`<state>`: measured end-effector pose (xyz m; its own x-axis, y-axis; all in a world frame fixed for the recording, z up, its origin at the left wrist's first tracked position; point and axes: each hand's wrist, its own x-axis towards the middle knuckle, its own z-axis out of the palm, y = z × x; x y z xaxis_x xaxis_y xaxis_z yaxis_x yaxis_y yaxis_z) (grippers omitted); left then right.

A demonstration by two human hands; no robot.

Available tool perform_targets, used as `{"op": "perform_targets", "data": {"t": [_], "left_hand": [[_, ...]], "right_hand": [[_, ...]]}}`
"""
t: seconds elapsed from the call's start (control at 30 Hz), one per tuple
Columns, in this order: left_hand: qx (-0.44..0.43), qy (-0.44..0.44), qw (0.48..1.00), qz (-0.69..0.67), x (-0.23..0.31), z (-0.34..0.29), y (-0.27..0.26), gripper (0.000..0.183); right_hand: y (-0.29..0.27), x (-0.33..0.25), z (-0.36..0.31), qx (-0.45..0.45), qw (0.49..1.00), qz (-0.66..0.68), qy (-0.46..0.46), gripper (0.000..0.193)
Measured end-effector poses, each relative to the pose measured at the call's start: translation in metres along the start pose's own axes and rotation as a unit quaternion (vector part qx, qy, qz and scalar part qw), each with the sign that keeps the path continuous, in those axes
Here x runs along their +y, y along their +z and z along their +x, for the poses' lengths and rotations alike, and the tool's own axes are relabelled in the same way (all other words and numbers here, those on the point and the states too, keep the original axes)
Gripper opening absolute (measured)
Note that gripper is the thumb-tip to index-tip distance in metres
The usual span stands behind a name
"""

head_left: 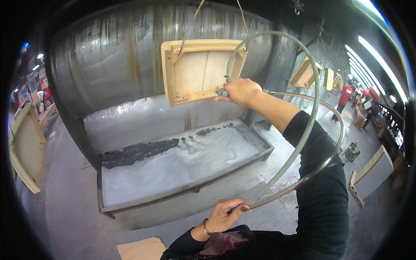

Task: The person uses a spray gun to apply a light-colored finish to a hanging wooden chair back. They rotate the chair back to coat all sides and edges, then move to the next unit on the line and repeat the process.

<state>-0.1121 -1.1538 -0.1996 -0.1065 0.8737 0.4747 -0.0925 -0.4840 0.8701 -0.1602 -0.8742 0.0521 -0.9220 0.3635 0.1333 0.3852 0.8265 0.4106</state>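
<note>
My right hand is stretched out, its fingers wrapped round a spray gun that is mostly hidden by the hand. Two hoses run from the gun: a clear hose arches up and over, and a darker hose loops out to the right. Both come down to my left hand, which is closed on them low in front of my body. Just beyond the gun hangs a pale wooden frame with a panel, its inner side facing me, on wires from above.
Behind the frame stands a curved, stained metal wall above a long trough of whitish liquid with dark patches. Other wooden pieces hang at the left and right. A slatted panel leans at right. A person in red stands far off.
</note>
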Motion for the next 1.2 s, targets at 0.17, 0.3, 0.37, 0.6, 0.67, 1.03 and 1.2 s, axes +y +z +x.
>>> {"op": "perform_targets", "data": {"t": [0.17, 0.3, 0.37, 0.6, 0.67, 1.03, 1.2], "left_hand": [[-0.056, 0.061, 0.996, -0.022, 0.004, -0.011, -0.009, 0.019], [-0.135, 0.034, 0.990, 0.026, 0.016, -0.022, -0.021, 0.022], [-0.118, -0.045, 0.991, -0.031, 0.026, -0.026, -0.031, 0.024], [-0.124, -0.094, 0.978, 0.138, 0.046, -0.018, -0.051, 0.024], [-0.133, -0.138, 0.968, 0.159, 0.043, -0.011, -0.049, 0.023], [-0.152, -0.136, 0.968, 0.143, -0.001, 0.025, -0.007, 0.029], [-0.158, -0.135, 0.973, 0.099, -0.017, 0.036, 0.009, 0.024]], "right_hand": [[0.005, 0.000, -0.019, 0.105, 0.964, -0.244, 0.021, 0.068], [0.047, -0.003, -0.047, 0.087, 0.977, -0.188, 0.037, 0.069], [0.070, -0.004, -0.066, 0.018, 0.997, 0.043, 0.059, 0.069], [0.215, -0.045, -0.073, 0.474, 0.096, 0.820, 0.307, 0.073], [0.263, -0.062, -0.069, 0.423, -0.262, 0.862, 0.100, 0.078], [0.278, -0.101, -0.072, -0.022, -0.309, 0.950, 0.031, 0.071], [0.251, -0.005, -0.135, 0.367, 0.048, 0.913, 0.174, 0.065]]}}
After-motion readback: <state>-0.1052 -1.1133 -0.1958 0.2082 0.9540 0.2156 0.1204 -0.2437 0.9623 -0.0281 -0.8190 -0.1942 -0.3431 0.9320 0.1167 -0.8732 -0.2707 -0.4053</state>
